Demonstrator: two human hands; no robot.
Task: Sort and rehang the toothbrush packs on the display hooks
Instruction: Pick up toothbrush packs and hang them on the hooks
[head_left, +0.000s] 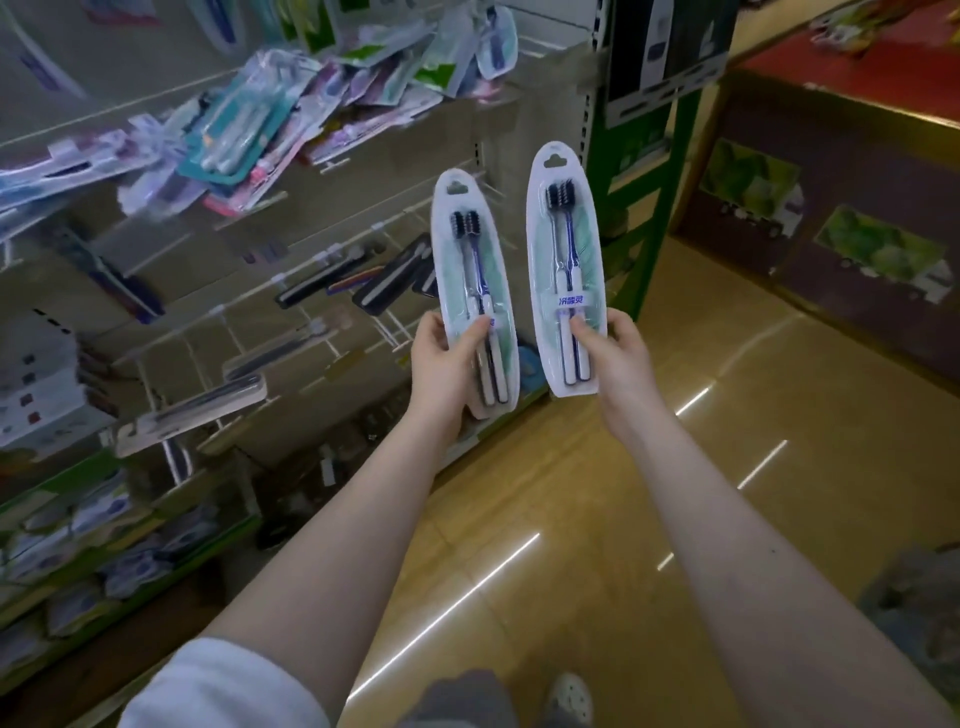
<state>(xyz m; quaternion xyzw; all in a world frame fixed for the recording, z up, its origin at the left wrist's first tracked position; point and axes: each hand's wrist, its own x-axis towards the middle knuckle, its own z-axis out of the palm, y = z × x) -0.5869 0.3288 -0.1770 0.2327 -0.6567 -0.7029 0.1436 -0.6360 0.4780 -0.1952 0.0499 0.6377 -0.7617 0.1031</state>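
- White oval cards back both packs in the head view. Each has a clear blister over a pale green panel and a hang hole at the top.
- Each pack holds two brushes side by side, with dark bristles up, dark blue necks and white handles down.
- Left pack (475, 291) stands near upright at the centre of the frame. The left hand (447, 364) grips its lower half, thumb across the front and fingers curled behind.
- Right pack (566, 260) sits just right of it and higher, a narrow gap between them, with a blue label band across the handles. The right hand (615, 353) pinches its lower part, thumb on the front and fingers behind.
- Both packs are held in front of the rack. Wire hooks (332, 253) jut out at centre left, and blurred hung packs (244, 130) crowd the upper left.
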